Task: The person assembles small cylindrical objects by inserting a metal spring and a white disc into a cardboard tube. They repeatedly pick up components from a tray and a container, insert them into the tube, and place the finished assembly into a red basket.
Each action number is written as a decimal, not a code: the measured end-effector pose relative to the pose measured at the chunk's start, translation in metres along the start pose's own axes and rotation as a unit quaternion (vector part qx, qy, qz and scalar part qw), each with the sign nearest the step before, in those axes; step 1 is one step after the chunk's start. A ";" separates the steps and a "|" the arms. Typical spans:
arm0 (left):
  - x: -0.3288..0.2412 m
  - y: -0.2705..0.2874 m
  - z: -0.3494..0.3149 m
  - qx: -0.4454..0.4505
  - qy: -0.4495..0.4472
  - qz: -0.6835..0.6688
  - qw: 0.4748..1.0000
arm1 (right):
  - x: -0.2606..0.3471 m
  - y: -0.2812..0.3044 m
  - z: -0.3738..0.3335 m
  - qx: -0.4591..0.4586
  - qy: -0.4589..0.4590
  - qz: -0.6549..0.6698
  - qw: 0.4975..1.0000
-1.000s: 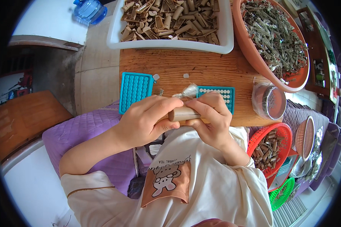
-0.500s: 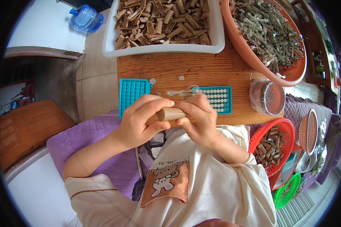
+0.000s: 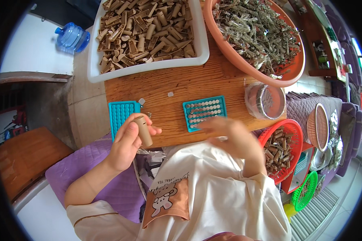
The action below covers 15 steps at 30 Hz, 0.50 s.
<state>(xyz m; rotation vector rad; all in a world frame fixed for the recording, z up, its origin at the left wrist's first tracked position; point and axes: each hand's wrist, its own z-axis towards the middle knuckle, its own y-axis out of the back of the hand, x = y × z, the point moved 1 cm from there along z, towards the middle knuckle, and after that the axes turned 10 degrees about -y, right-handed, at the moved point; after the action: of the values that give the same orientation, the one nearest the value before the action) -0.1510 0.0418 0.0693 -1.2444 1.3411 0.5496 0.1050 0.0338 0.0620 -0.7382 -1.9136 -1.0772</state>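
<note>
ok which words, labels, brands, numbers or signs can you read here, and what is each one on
Cream shirt: dark lettering along the far edge of the brown pocket; printed words aren't copied out here.
Brown cylinder in the left hand: small dark mark, too small to identify as writing.
Elsewhere: no text I can make out.

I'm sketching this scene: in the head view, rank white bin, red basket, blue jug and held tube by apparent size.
1. White bin
2. Red basket
3. Blue jug
4. Held tube
</note>
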 end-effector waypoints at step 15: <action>0.001 -0.003 0.005 -0.036 0.083 0.003 0.996 | -0.147 0.097 0.001 -0.303 -0.293 -0.389 0.819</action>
<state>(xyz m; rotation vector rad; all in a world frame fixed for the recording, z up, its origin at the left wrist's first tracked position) -0.1466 0.0448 0.0682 -1.3686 1.4756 0.5116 0.2558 0.0654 -0.0241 -0.6645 -2.5096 -2.2542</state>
